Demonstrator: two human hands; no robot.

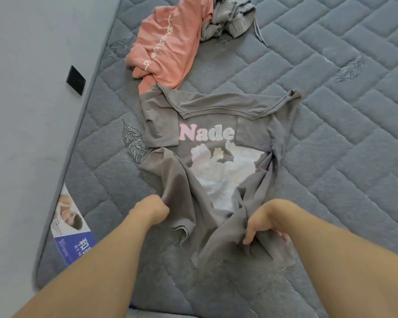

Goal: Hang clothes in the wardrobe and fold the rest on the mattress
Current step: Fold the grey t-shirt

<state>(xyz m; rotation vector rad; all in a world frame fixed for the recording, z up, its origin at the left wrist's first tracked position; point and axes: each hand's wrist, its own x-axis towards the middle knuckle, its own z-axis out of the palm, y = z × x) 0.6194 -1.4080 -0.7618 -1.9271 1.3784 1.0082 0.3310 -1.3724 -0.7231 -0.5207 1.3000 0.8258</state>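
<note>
The grey T-shirt (207, 143) lies print side up in the middle of the grey quilted mattress (331, 88), its neckline away from the person and the word "Nade" readable above a pale flower print. Both sleeves are turned in over the body, and the lower half is rumpled and drawn together toward the near edge. The left hand (155, 208) is closed in a fist around a bunch of fabric at the shirt's left hem. The right hand (265, 222) has its fingers curled down, pinching the cloth at the right hem (the fingertips sink into the folds). Beyond the shirt a salmon-pink garment (168, 44) lies crumpled, its edge touching the shirt's far corner, and just beside it sits a light grey garment (230, 17) with a drawstring trailing out. A printed label (71, 228) shows on the mattress edge at the left, next to the pale wall (28, 111).
</note>
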